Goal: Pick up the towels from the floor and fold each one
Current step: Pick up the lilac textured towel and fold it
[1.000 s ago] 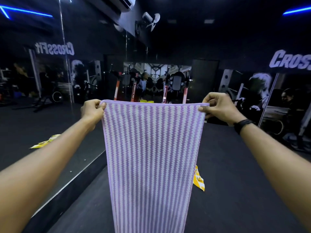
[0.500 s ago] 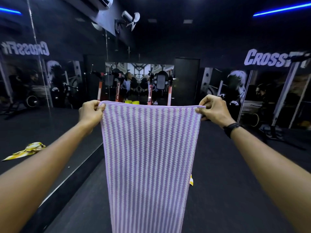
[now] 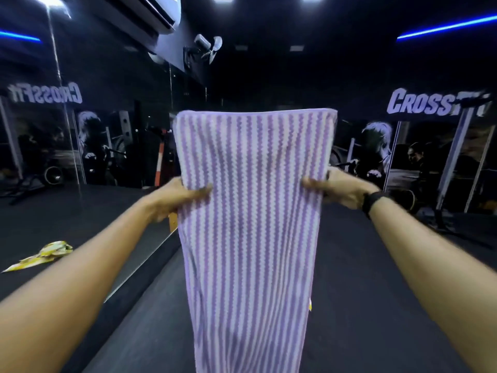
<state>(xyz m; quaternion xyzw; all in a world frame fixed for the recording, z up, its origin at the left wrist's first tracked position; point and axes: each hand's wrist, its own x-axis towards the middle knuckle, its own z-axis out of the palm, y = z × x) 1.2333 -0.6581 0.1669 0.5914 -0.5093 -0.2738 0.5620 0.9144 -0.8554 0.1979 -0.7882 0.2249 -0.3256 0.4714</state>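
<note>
Dim room, blue ceiling strips (image 3: pixel 446 26), hands (image 3: pixel 174 196) seemingly motion-blurred.

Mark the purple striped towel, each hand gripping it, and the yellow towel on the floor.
purple striped towel (image 3: pixel 250 211): head view, middle of the hanging cloth.
left hand (image 3: pixel 177 197): head view, back of hand.
right hand (image 3: pixel 341 189): head view, back of hand.
yellow towel (image 3: pixel 45 254): head view, crumpled middle.

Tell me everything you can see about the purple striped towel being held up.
The purple striped towel is a long cloth with narrow wavy lilac and white stripes running lengthwise and a woven, textured look. It hangs upright in the air in front of the person, its top edge straight above both hands, its lower end running out of the frame. The left hand and right hand each pinch a side edge partway down, thumbs on the near face.
</note>
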